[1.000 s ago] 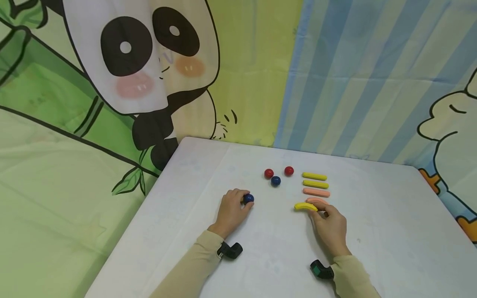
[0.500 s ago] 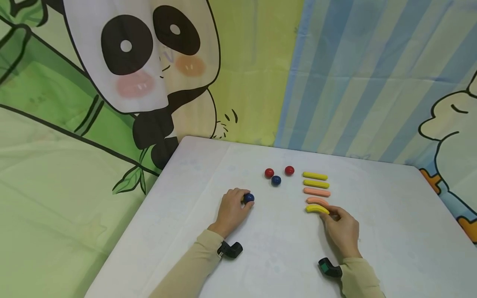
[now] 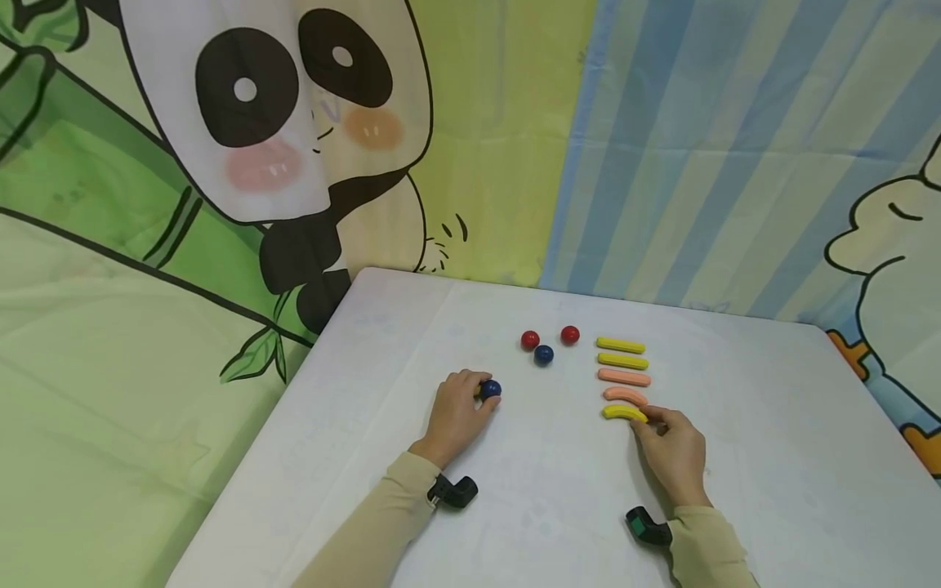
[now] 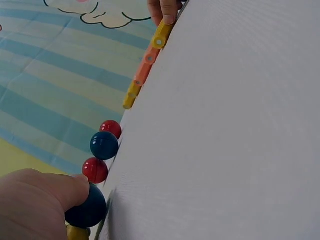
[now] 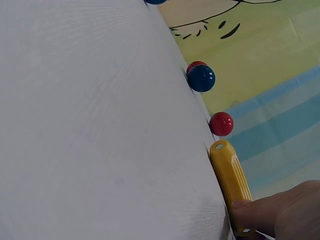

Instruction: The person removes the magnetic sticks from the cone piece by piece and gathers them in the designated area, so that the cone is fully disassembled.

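Note:
My left hand (image 3: pixel 457 412) holds a blue ball (image 3: pixel 490 389) between thumb and fingers on the white table. Below that ball, a small yellow piece (image 4: pixel 77 233) shows in the left wrist view, mostly hidden. On the right, my right hand (image 3: pixel 672 449) pinches the right end of a curved yellow stick (image 3: pixel 621 412) with thumb and finger. This grooved stick, with holes near its ends (image 5: pixel 231 172), lies at the near end of a column. Just beyond it lies a curved pink stick (image 3: pixel 625 395), then a straight pink stick (image 3: pixel 623 376).
Two straight yellow sticks (image 3: pixel 622 360) top the column. Left of them are two red balls (image 3: pixel 569 335) and another blue ball (image 3: pixel 543 354). The white table (image 3: pixel 529 506) ends at a printed cloth backdrop (image 3: pixel 500 163). Each wrist wears a black camera (image 3: pixel 647 527).
My right hand has shifted right with the curved yellow stick, which now lines up under the curved pink one. It barely moves over the last half second. The left hand stays put.

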The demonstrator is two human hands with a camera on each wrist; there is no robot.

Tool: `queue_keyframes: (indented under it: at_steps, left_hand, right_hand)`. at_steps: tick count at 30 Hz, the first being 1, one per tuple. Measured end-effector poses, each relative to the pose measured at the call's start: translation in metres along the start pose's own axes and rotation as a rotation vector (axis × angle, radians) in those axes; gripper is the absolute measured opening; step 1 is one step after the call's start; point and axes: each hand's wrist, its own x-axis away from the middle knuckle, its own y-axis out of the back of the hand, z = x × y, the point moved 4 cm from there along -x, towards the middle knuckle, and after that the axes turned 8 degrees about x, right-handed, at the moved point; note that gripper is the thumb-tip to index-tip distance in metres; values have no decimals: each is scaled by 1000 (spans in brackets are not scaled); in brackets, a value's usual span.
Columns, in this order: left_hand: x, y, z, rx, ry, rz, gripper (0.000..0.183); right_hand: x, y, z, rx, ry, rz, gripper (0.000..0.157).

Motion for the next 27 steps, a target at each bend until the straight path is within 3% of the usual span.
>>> queue_keyframes:
  at_steps: [3,7,12,16,22,27]
  left_hand:
    - [0,-2,0,40,22,42,41]
    - [0,-3,1,80,52,82,49]
    - [0,2,5,-14,101,-8,42]
    - [0,4,9,-84,129,-58,35]
    - [-2,1,12,11,96,-42,34]
    - [-2,-3,11,97,82,16,33]
  right_hand:
    - [0,2,0,-13,-10,-26,26]
    - [1,8,0,-65,-26,-142,18]
    - [3,11,7,-150,46,-293,9]
    - [7,10,18,-249,154,-348,7]
    - [14,-3,37,-355,294,-278,8]
    - [22,-16,57,-382,410,-175,13]
